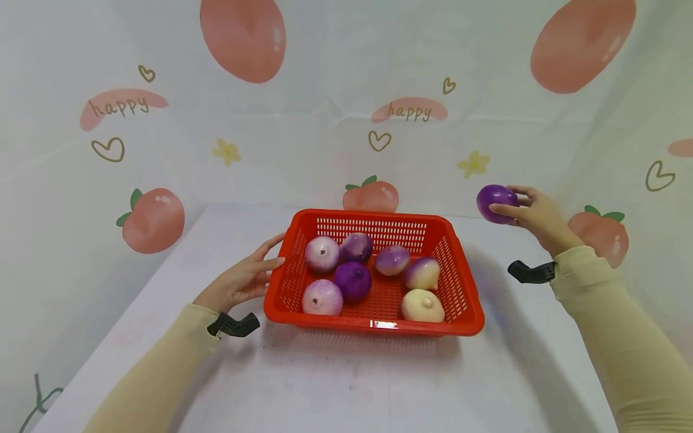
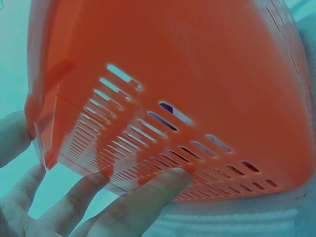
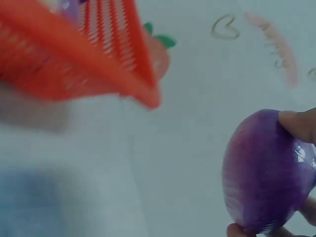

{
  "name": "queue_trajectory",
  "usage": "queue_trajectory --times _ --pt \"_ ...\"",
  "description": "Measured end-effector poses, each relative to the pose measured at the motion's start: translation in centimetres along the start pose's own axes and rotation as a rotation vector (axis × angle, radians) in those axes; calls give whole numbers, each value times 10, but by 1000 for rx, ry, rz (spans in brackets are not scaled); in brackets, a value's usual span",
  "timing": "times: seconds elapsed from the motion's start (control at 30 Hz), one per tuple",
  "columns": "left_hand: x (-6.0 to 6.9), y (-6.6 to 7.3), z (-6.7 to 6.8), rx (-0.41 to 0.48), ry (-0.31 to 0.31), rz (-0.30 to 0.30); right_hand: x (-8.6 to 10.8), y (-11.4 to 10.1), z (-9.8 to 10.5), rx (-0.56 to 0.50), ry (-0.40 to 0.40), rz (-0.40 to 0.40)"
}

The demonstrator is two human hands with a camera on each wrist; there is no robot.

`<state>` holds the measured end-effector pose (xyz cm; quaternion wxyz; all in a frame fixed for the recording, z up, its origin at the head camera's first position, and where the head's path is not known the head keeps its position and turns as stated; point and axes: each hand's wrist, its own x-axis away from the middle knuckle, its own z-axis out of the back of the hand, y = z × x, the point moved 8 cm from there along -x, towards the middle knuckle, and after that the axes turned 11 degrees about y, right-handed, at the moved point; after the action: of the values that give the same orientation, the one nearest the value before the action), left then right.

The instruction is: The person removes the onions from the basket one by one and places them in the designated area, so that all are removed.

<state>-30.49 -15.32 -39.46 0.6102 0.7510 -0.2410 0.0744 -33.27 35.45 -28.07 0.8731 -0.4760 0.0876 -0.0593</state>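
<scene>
On the right side in the head view, my right hand (image 1: 538,219) holds a glossy purple onion (image 1: 495,203) in the air, with the thumb and fingers around it. The same onion (image 3: 266,173) shows large in the right wrist view, the fingers partly cut off. At the left end of a red plastic basket (image 1: 379,325), my left hand (image 1: 240,279) holds the side, thumb at the rim and the other fingers spread along the outer wall. Inside the basket lie several onions, among them a deep purple onion (image 1: 353,281), a pale purple onion (image 1: 322,297) and a cream onion (image 1: 423,306).
The basket stands on a white table (image 1: 346,391). Behind it hangs a white cloth (image 1: 303,144) printed with fruit, hearts and the word happy. A black strap piece (image 1: 234,325) sits at the left wrist, another black piece (image 1: 532,272) at the right.
</scene>
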Motion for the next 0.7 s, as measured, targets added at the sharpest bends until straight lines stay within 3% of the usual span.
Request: queue_trajectory --times 0.37,0.7 --pt "0 0 -1 -19 -2 -23 -1 73 -35 45 -11 -45" --pt "1 1 -1 -8 -7 -18 -2 103 -48 92 45 -78"
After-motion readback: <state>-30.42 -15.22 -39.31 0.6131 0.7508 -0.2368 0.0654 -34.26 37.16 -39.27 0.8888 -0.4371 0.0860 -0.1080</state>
